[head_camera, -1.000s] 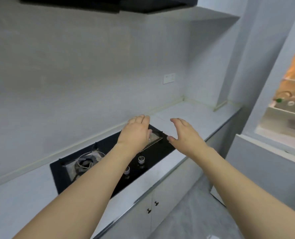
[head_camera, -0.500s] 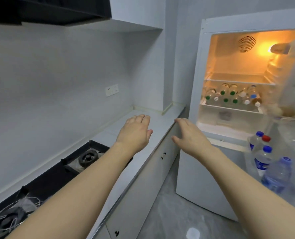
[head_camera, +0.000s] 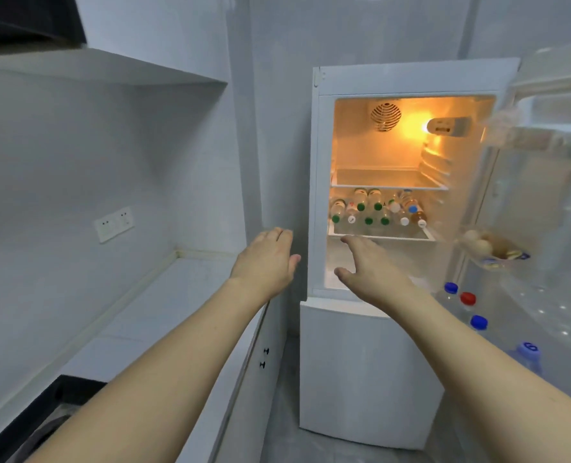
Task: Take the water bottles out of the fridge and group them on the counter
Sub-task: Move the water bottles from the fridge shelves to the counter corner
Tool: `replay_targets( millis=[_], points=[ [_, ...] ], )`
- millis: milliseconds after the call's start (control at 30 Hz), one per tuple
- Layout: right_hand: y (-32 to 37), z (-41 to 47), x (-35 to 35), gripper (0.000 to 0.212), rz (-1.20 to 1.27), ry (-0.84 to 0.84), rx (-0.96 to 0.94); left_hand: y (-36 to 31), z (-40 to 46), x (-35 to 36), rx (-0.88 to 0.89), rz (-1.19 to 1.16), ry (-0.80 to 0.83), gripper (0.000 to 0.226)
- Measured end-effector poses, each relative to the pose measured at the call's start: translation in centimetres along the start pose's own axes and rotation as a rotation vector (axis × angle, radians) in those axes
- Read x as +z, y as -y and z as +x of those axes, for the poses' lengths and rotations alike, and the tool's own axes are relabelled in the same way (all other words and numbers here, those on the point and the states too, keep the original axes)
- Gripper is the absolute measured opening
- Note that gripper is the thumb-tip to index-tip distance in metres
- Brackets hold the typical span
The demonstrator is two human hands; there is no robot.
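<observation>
The tall white fridge [head_camera: 371, 362] stands at the end of the long pale grey desk [head_camera: 164, 309], just beside it, so the trip from one to the other is short. Its clear-shelved door [head_camera: 551, 202] swings wide to the right of the fridge, so the lit inside is easy to reach.

Inside the fridge, on the lower glass shelf, lie the small clear water bottles with green, white and blue caps [head_camera: 376, 210]. They lie on their sides, caps pointing out, likely so many can fit in a low space. More clear bottles with blue and red caps [head_camera: 468, 305] stand upright in the door's bottom rack, to the right of the fridge. A see-through tray of eggs [head_camera: 493, 248] sits in the door above them.

The right hand [head_camera: 374, 272] reaches in front of the fridge, just under the bottle shelf, fingers spread and holding nothing. The left hand [head_camera: 269, 262] hangs in the air left of the fridge, over the desk's end, also spread and empty. No bottle has reached the desk that I can see, so I think the job is just starting.
</observation>
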State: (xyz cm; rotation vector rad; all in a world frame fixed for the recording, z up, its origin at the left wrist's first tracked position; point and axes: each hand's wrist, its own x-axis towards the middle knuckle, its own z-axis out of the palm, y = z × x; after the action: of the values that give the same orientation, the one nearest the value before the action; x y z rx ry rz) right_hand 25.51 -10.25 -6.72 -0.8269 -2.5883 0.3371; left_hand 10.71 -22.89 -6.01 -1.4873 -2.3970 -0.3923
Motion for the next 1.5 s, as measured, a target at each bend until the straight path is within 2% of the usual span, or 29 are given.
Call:
replay_targets(
  millis=[333, 500, 833, 1067, 1167, 1367, 1500],
  points=[
    [-4.0, 6.7, -0.1, 0.061, -0.042, -0.089, 0.171, -0.2, 9.5, 2.8, 0.096, -0.166, 0.057, 0.034],
    [-6.9, 9.4, 0.2, 0.061, -0.027, -0.111, 0.233, -1.7, 13.3, 5.0, 0.101, -0.254, 0.099, 0.044],
    [-14.6, 16.6, 0.3, 0.057, 0.065, -0.184, 0.271, -5.4, 23.1, 9.1, 0.081, -0.439, 0.115, 0.046],
    [-20.7, 22.0, 1.8, 0.054, 0.219, -0.176, 0.340, -7.3, 29.5, 14.1, -0.014, -0.517, 0.191, 0.048],
    [-23.4, 24.7, 2.9, 0.051, 0.291, -0.166, 0.394, -8.2, 32.3, 17.1, -0.079, -0.570, 0.264, 0.042],
    [-26.6, 28.7, 5.7, 0.050, 0.450, -0.136, 0.504, -8.5, 37.5, 22.0, -0.326, -0.860, 0.351, 0.025],
    [-28.7, 31.6, 7.4, 0.050, 0.497, -0.127, 0.554, -8.3, 41.1, 25.0, -0.453, -1.009, 0.381, 0.028]
  ],
)
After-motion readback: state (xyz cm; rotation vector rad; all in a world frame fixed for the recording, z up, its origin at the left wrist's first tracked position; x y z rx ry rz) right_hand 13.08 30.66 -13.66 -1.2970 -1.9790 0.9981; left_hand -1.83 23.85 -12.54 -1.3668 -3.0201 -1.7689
